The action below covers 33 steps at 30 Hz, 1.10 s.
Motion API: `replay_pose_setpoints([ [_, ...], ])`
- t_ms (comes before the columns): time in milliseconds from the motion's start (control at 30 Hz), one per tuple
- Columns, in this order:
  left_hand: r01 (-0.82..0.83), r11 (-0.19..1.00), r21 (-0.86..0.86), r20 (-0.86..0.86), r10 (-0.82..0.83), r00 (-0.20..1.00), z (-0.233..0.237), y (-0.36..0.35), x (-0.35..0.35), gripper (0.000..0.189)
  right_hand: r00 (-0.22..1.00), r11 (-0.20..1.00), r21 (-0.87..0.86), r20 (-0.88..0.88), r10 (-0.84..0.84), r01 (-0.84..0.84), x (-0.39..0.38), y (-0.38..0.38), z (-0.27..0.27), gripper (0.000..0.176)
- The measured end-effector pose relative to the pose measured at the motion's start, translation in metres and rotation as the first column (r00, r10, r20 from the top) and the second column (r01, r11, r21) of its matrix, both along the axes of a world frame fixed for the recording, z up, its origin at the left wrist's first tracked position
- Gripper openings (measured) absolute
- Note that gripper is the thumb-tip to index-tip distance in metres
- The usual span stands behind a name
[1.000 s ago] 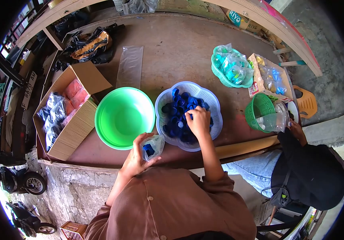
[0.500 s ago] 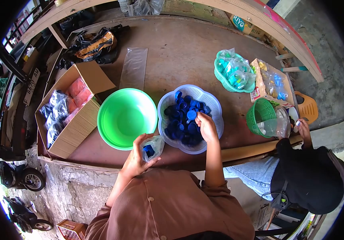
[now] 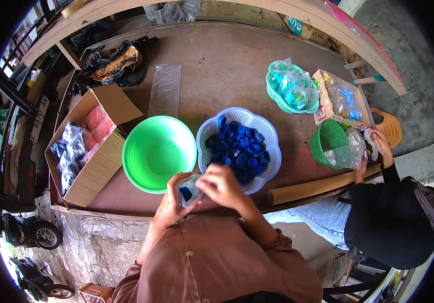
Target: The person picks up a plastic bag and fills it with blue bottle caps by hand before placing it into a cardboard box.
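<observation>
My left hand [image 3: 170, 203] is wrapped around a small clear plastic bag [image 3: 195, 196], which has dark blue caps [image 3: 185, 192] inside it. At the mouth of that bag is my right hand [image 3: 222, 187], slightly blurred, its fingers curled together; what they hold, if anything, is hidden. Just beyond my right hand stands a lavender plastic basket [image 3: 275, 151] with many blue bottle caps [image 3: 242, 146] in it. A bright green basin [image 3: 159, 151] sits to its left, beyond my left hand.
A cardboard box [image 3: 95, 174] of bagged caps stands at left. A clear plastic sheet [image 3: 165, 91] lies behind the basin. On the right are a teal basket [image 3: 293, 86], a carton [image 3: 342, 98], a green basket [image 3: 329, 144], a cardboard tube [image 3: 318, 186] and a co-worker's hands [image 3: 380, 143].
My right hand has moved left from the blue caps in the basket, where it pinched one, to the mouth of the bag. The co-worker's hands have come together beside the green basket.
</observation>
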<state>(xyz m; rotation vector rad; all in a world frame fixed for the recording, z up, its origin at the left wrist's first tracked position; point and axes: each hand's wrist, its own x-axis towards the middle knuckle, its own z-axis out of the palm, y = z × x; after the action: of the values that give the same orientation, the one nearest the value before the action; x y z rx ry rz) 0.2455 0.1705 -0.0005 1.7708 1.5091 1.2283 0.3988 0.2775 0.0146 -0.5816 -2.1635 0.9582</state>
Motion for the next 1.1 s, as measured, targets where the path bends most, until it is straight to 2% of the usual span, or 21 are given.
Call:
replay_pose_setpoints([
  [33,-0.023,1.0,-0.009,-0.011,0.023,1.0,0.002,0.0,0.001,0.084,0.991,0.992,-0.031,-0.049,-0.126,0.125,0.004,0.015,-0.003,0.014],
  [67,-0.046,0.999,-0.017,-0.02,0.045,0.999,0.003,-0.001,0.002,0.084,0.956,0.953,-0.081,0.003,-0.293,0.293,0.009,0.03,-0.01,0.02],
  [100,-0.041,0.999,-0.018,-0.024,0.04,0.999,0.004,-0.001,0.003,0.084,0.872,0.878,0.1,0.112,-0.477,0.468,0.016,0.05,-0.03,0.02],
  [167,-0.023,1.0,-0.008,-0.02,0.023,1.0,0.002,0.0,0.003,0.084,0.69,0.802,0.327,0.41,-0.597,0.5,0.027,0.076,-0.054,0.015],
  [267,-0.001,1.0,0.013,-0.022,0.002,1.0,0.001,0.002,0.003,0.084,0.584,0.833,0.353,0.597,-0.551,0.425,0.022,0.092,-0.067,0.019],
  [400,0.01,1.0,-0.013,0.011,-0.01,1.0,0.0,-0.003,0.002,0.088,0.579,0.819,0.404,0.58,-0.573,0.407,0.018,0.097,-0.076,0.02],
  [533,-0.01,1.0,-0.021,0.031,0.011,0.999,0.002,-0.005,0.001,0.087,0.582,0.712,0.387,0.411,-0.702,0.585,0.032,0.095,-0.069,0.017],
  [600,-0.01,1.0,-0.029,0.039,0.011,0.999,0.002,-0.004,0.001,0.088,0.702,0.77,0.112,0.345,-0.623,0.628,0.041,0.094,-0.062,0.016],
  [633,-0.007,1.0,-0.027,0.041,0.008,0.999,0.001,-0.004,0.001,0.088,0.835,0.736,-0.395,0.27,-0.48,0.55,0.045,0.092,-0.057,0.016],
  [667,-0.002,0.999,-0.032,0.042,0.003,0.999,0.001,-0.004,0.001,0.088,0.944,0.656,-0.708,0.046,-0.327,0.262,0.052,0.089,-0.058,0.017],
  [733,0.008,0.999,-0.034,0.041,-0.006,0.999,0.001,-0.003,0.001,0.088,0.936,0.629,-0.765,-0.31,-0.17,-0.139,0.062,0.084,-0.057,0.019],
  [767,-0.003,1.0,-0.024,0.04,0.004,0.999,0.001,-0.002,0.002,0.086,0.935,0.63,-0.764,-0.311,-0.172,-0.138,0.061,0.078,-0.053,0.019],
  [867,-0.011,1.0,-0.019,0.036,0.011,0.999,0.002,-0.003,0.002,0.085,0.885,0.67,-0.729,-0.396,-0.246,-0.14,0.049,0.059,-0.028,0.022],
  [933,-0.009,1.0,-0.022,0.034,0.01,0.999,0.001,-0.003,0.003,0.085,0.914,0.787,-0.609,-0.368,-0.172,-0.097,0.043,0.053,-0.013,0.022],
  [967,-0.014,1.0,-0.015,0.052,0.015,0.999,0.0,-0.003,0.003,0.085,0.931,0.872,-0.49,-0.32,-0.174,-0.006,0.036,0.048,-0.006,0.017],
  [1000,-0.02,1.0,-0.008,0.07,0.02,0.997,-0.001,-0.002,0.003,0.085,0.968,0.939,-0.333,-0.19,-0.161,0.091,0.033,0.043,-0.004,0.016],
  [1033,-0.021,1.0,-0.007,0.068,0.021,0.997,-0.004,-0.001,0.004,0.085,0.933,0.973,-0.23,-0.347,-0.099,0.017,0.018,0.035,-0.01,0.014],
  [1067,-0.033,0.998,0.062,0.051,0.029,0.998,-0.009,0.001,0.005,0.086,0.98,0.991,-0.069,-0.158,-0.122,0.112,0.006,0.014,0.003,0.014],
  [1100,-0.042,0.99,0.131,0.035,0.038,0.999,-0.012,0.002,0.005,0.087,0.996,0.988,0.123,-0.027,-0.088,0.09,-0.008,0.001,0.0,0.013],
])
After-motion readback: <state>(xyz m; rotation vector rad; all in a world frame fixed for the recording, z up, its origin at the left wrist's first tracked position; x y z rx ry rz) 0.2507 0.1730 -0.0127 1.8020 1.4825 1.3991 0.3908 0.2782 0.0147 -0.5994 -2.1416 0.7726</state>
